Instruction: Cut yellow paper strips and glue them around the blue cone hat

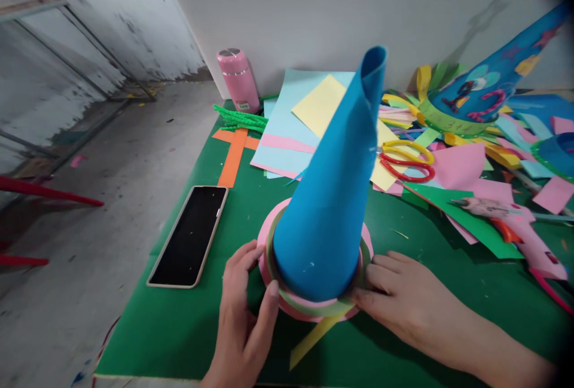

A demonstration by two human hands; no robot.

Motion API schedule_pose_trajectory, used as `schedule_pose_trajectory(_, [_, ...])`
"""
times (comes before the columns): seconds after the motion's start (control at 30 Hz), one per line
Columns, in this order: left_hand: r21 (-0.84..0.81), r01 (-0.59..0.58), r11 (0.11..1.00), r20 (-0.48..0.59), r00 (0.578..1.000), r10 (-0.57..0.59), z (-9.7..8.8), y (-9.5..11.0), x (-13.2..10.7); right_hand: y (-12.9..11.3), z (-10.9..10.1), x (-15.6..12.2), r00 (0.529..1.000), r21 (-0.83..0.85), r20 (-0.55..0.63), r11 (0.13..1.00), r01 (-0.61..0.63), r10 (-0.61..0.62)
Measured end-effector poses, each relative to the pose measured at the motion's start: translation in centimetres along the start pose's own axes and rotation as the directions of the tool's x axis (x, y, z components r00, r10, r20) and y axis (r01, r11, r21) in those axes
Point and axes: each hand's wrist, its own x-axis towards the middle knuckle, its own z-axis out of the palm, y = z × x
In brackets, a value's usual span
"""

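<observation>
A tall blue paper cone (329, 214), its tip rolled and leaning right, stands on a round pink paper disc (265, 228). Around the cone's foot runs a green paper band (291, 303), set a little apart from the blue wall. My left hand (244, 310) grips the band's left side, thumb at the near edge and fingers at the disc's rim. On the right, my right hand (399, 292) is closed with thumb and fingers pinching the band. A yellow paper strip (316, 340) sticks out from under the disc toward me.
Left lies a phone (191, 237). Behind are a pink flask (238, 81), green pipe cleaners (240, 120), orange strips (233, 161) and paper sheets (282, 119). Scissors (408, 164), a pink glue gun (524, 229), paper scraps and a decorated blue cone hat (488, 83) are right.
</observation>
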Motion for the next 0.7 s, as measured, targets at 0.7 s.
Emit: schedule_pose_trajectory(0.7, [0.51, -0.411, 0.756, 0.146, 0.907, 0.395, 4.4, 4.2, -2.0, -0.3, 0.3, 0.4, 1.0, -0.011, -0.025, 1.0, -0.006, 0.006])
